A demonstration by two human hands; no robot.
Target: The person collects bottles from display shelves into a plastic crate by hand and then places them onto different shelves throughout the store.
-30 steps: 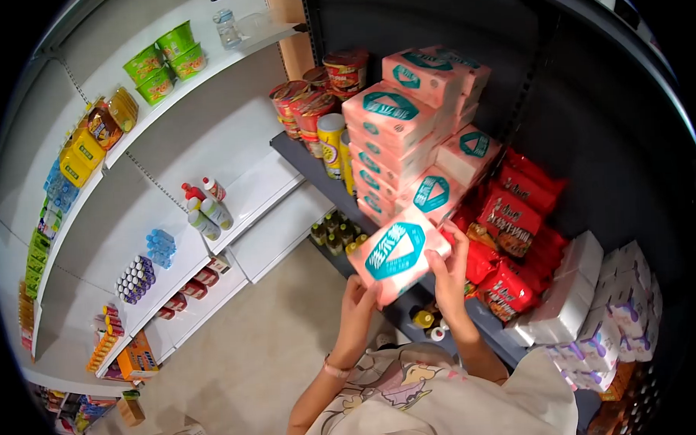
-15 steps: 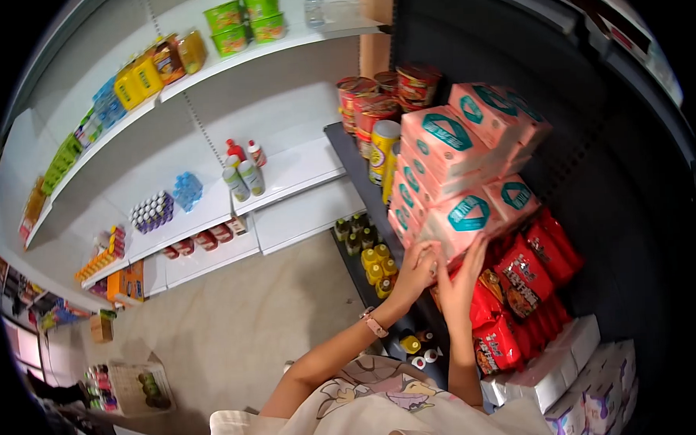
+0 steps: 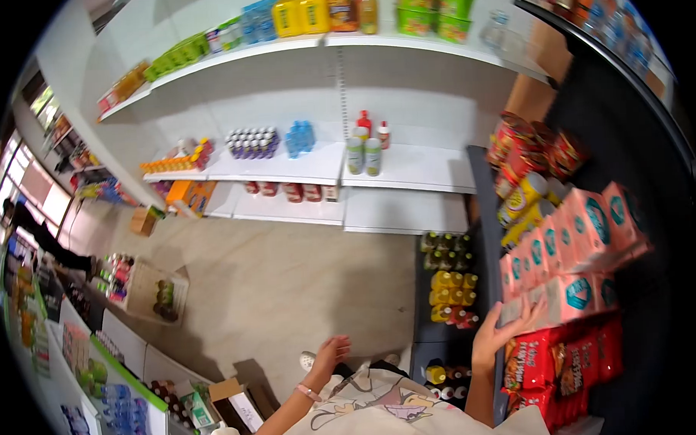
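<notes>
My right hand (image 3: pixel 507 328) has its fingers spread against the front of the pink tissue packs (image 3: pixel 571 236), which are piled on the dark shelf at the right. My left hand (image 3: pixel 331 354) hangs low in front of my body, away from the shelf, fingers apart and nothing in it. Below the tissue packs lie red noodle packets (image 3: pixel 556 367). Yellow canisters (image 3: pixel 525 200) and red noodle tubs (image 3: pixel 526 154) stand behind the packs.
White shelves (image 3: pixel 408 173) with bottles and green tubs run across the back. Small bottles (image 3: pixel 452 287) stand on the lower dark shelf. On the floor are a basket (image 3: pixel 183 288) and an open carton (image 3: pixel 239 401). A person (image 3: pixel 46 236) is at the far left.
The held tissue pack has joined the stack and been let go. My left hand has drawn back to the left. The view has turned left, with the shelf further right.
</notes>
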